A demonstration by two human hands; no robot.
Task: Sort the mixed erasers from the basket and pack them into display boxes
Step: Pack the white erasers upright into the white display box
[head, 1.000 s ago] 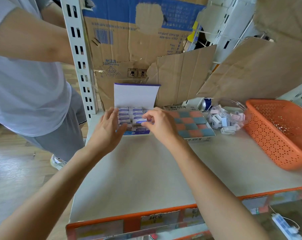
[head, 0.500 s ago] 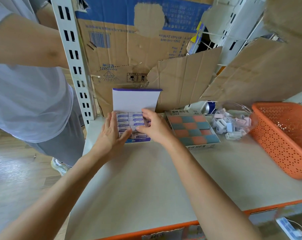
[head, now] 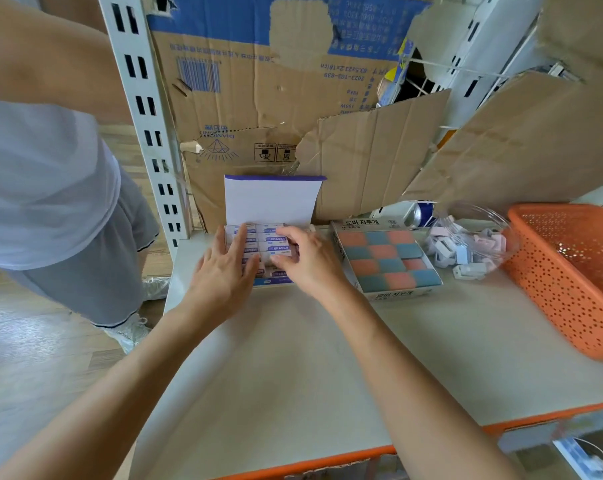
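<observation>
A: Where are the erasers point(head: 275, 239)?

B: In the white box point(head: 271, 202), back left of the desk point(head: 293, 368). My left hand point(head: 223, 271) rests flat; my right hand point(head: 307, 259) pinches 1. Light, firm, grip its long sides.

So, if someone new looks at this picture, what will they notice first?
Probably both hands, the left hand and the right hand, resting on the white erasers in the open display box at the back of the shelf. Right of it stands a box of orange and teal erasers, then a big orange basket at the right edge.
</observation>
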